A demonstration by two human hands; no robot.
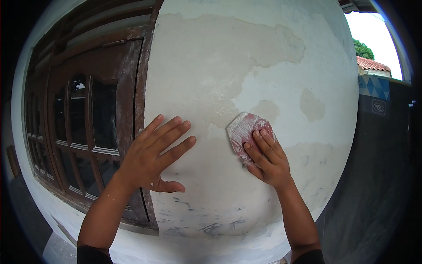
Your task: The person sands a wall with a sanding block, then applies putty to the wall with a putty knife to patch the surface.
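My right hand (269,160) presses a flat, reddish pad (249,134) against the wall (202,88). White powder or paste streaks the pad, thickest along its left side, and its outline has several straight edges. My fingers lie over its lower right part, with the thumb at its bottom edge. To the left, my left hand (154,154) is open with fingers spread, at the wall beside the wooden window frame (143,88), and holds nothing. Between and above both hands, the wall shows beige patches over a paler white coat; dark scuffs run below.
A brown wooden window (83,114) with dark panes fills the left side, its frame specked white. At the right stands a dark panel (373,176) with a blue patterned strip (373,88) on top. A tiled roof (373,65) and a tree (363,49) show behind.
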